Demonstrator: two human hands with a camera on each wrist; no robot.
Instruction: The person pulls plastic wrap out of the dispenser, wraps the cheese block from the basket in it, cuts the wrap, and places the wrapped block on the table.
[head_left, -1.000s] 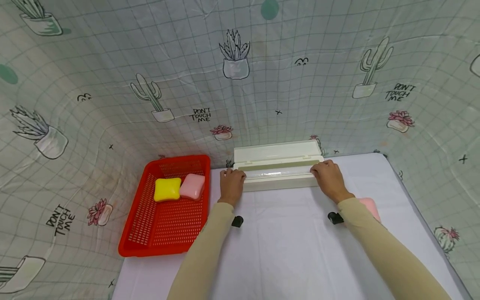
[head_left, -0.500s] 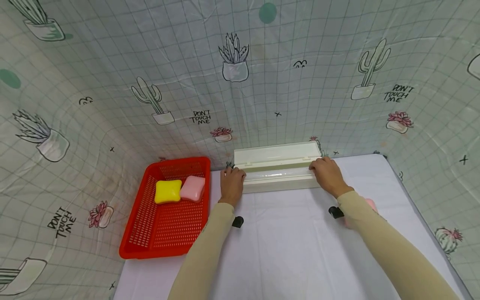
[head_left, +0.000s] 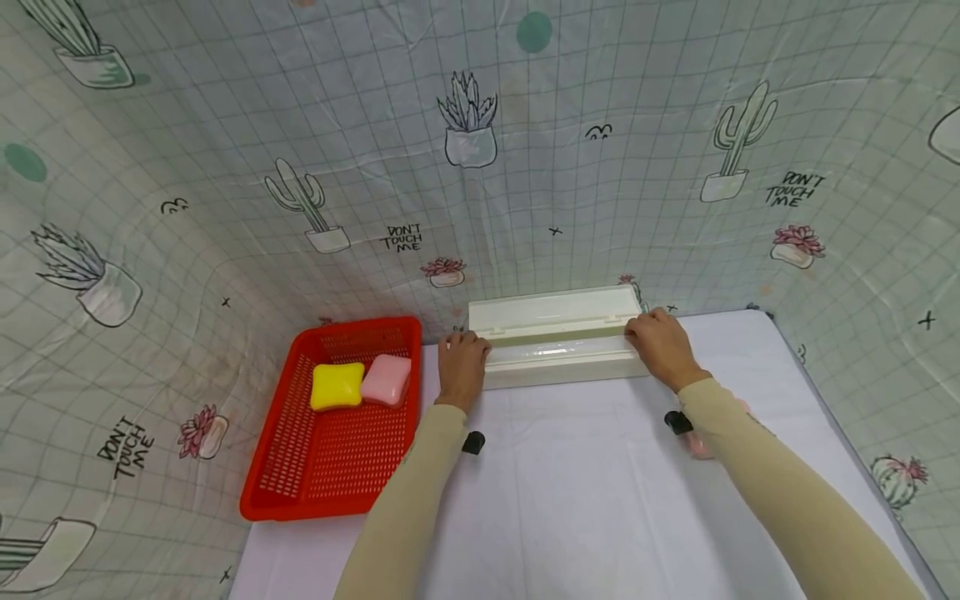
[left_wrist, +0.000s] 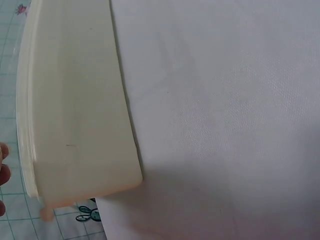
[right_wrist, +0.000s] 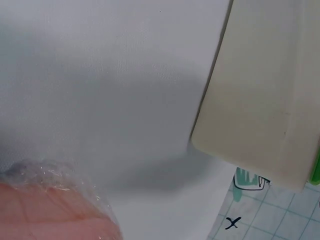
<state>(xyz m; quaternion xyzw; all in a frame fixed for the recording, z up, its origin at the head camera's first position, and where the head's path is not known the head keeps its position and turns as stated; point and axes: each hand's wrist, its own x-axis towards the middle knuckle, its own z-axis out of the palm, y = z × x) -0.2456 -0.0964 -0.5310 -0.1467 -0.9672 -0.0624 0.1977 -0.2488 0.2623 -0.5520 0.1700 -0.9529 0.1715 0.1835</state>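
In the head view, we see the white box (head_left: pixel 562 372) with its lid (head_left: pixel 555 307) raised behind it and clear film (head_left: pixel 555 349) inside. Left of the box, the red basket (head_left: pixel 322 504) holds a yellow block (head_left: pixel 337 386) and a pink block (head_left: pixel 386 380). Our left hand (head_left: pixel 462 367) has its fingers closed on the film at the box's left end, our right hand (head_left: pixel 662 348) at its right end. Against a second ago, both hands sit slightly higher over the box, and the basket's contents are unchanged.

From the left wrist, we see the box's plain front, with fingertips just past its top edge.

From the right wrist, we see the box's other end and, nearer than it, something pink (right_wrist: pixel 55 215) under crumpled clear wrap (right_wrist: pixel 107 202).
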